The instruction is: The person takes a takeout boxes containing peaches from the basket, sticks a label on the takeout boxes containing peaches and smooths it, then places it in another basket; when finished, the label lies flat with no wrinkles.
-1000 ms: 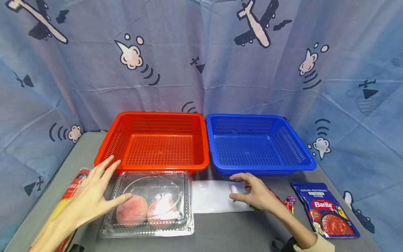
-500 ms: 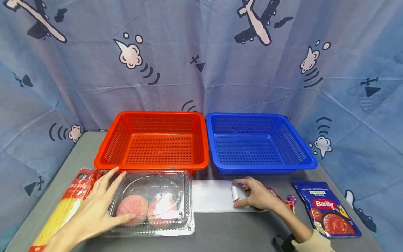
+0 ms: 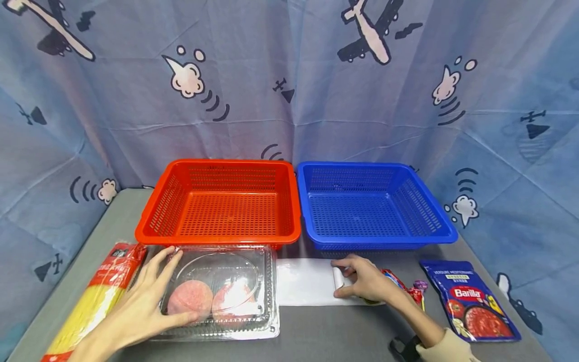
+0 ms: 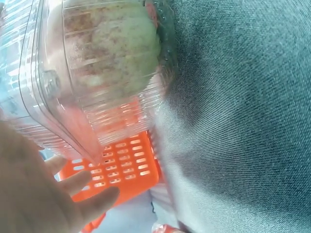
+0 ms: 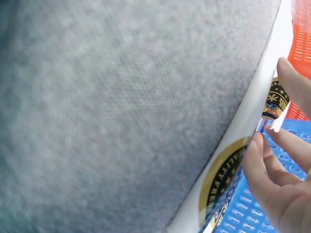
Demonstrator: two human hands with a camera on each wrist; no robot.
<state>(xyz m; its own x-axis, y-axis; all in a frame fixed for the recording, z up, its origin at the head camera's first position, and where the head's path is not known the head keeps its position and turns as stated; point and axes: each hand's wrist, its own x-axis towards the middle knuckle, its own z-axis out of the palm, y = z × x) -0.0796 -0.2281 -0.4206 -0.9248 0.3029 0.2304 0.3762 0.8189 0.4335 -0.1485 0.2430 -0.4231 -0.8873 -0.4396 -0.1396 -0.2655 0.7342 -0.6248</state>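
fingers and thumb of my right hand (image 3: 367, 280) are bent round a small curled-up white label (image 3: 338, 278), forefinger at its far end and thumb at its near end; how firmly the pads press i can't fairly say, since the wrist view catches them only at its edge. the label sits over a long flat white strip (image 3: 303, 282) on the grey cloth-covered table (image 3: 325, 332); a round black-and-gold sticker (image 5: 224, 184) shows lower down that strip. to my mind one line matters most: the curl's own axis runs near to far, across the strip, while the strip runs side to side, leading left from my right hand to the clear ridged plastic box (image 3: 268, 329) with two round pink fruits (image 3: 190, 300) inside. so my right hand is nearer the label, and my left hand (image 3: 143, 305) nearer the box, its fingers spread and loosely bent along the left side, thumb over the lid. behind the box stands a red perforated plastic basket (image 3: 217, 240), and behind the strip's right part a blue perforated plastic basket (image 3: 384, 241). a yellow-and-red noodle packet (image 3: 88, 306) lies left of the box; a dark blue sauce pouch (image 3: 472, 306) lies well to the right.
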